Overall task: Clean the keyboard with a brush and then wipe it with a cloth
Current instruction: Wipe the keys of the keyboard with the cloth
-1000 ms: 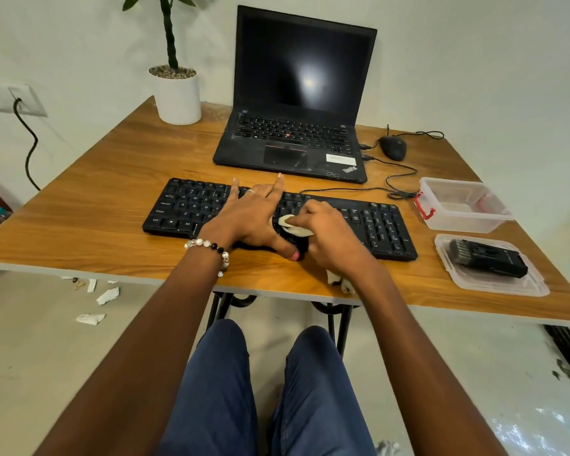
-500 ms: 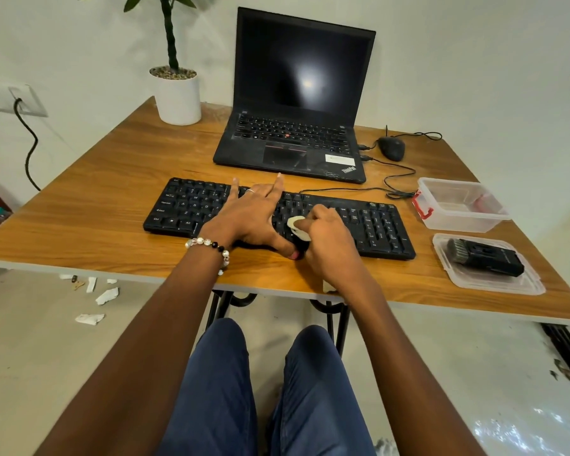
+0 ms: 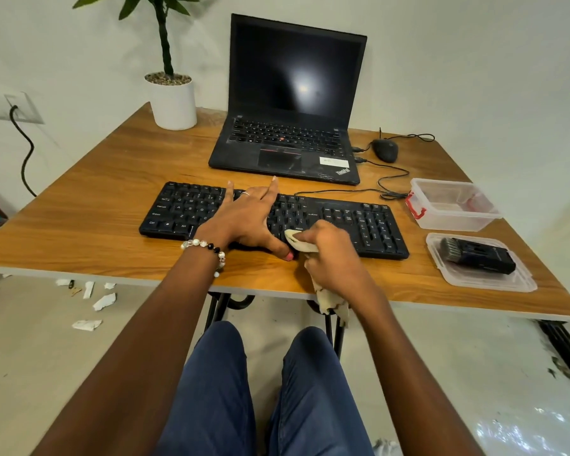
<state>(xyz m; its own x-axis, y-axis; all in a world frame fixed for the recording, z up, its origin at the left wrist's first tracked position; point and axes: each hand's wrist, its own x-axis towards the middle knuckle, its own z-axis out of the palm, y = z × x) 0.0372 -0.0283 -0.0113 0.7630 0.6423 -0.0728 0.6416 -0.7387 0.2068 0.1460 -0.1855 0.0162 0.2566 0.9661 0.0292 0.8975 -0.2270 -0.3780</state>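
A black keyboard [image 3: 369,225] lies across the wooden table [image 3: 96,225] in front of me. My left hand [image 3: 247,218] rests flat on its middle keys, fingers spread, holding it down. My right hand [image 3: 329,255] is closed on a cream cloth [image 3: 298,243], pressing it on the keys near the keyboard's front edge; the cloth's tail hangs below the table edge. The black brush [image 3: 474,256] lies on a clear plastic lid [image 3: 520,281] at the right of the table.
An open laptop [image 3: 290,103] stands behind the keyboard, with a black mouse [image 3: 385,150] and its cables to the right. A clear plastic box [image 3: 451,205] sits right of the keyboard. A potted plant [image 3: 173,100] stands at the back left. Paper scraps lie on the floor.
My right hand with the cloth has slid a little to the right along the front keys. My left hand has stayed in place on the keyboard.
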